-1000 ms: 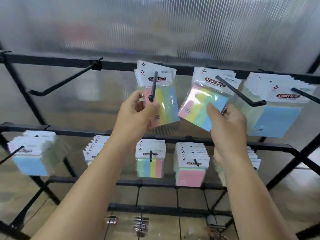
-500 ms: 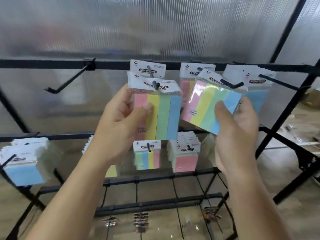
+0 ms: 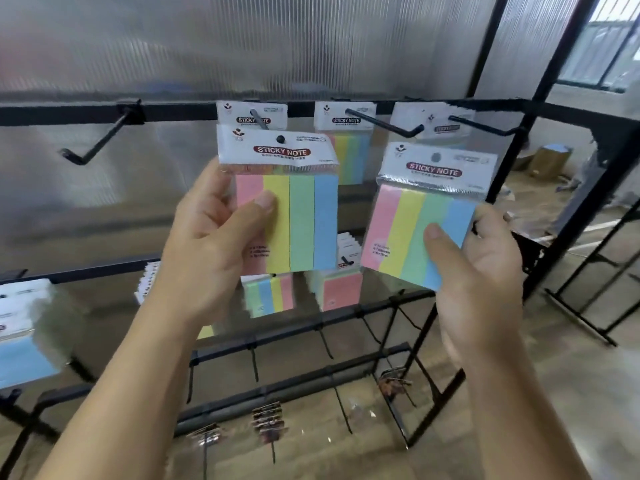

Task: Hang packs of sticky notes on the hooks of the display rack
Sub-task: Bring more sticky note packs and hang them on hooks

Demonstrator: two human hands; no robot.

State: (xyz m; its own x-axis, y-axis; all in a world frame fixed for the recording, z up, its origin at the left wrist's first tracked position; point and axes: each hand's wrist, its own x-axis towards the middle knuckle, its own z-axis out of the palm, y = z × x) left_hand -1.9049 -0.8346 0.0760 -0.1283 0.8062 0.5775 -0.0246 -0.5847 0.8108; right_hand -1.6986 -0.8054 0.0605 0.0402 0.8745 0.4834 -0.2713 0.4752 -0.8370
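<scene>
Your left hand (image 3: 214,237) grips first pack (image 3: 301,220), which looks threaded on hook tip (image 3: 280,138). Right hand (image 3: 478,271) pinches second pack (image 3: 415,233), unhung. Far-left hook (image 3: 100,140) is bare.

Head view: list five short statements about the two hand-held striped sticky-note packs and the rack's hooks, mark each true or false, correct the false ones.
1. The left grip holds a pink-yellow-green-blue striped sticky-note pack in clear plastic. True.
2. A black metal hook tip pokes through that pack's hanging hole. True.
3. The right grip holds a plain blue pack. False: its tilted pack shows the same four stripes.
4. The right grip's pack hangs on a hook. False: its hole is free, below the nearest hook.
5. The leftmost black hook on the top rail is full of packs. False: it is bare.
</scene>
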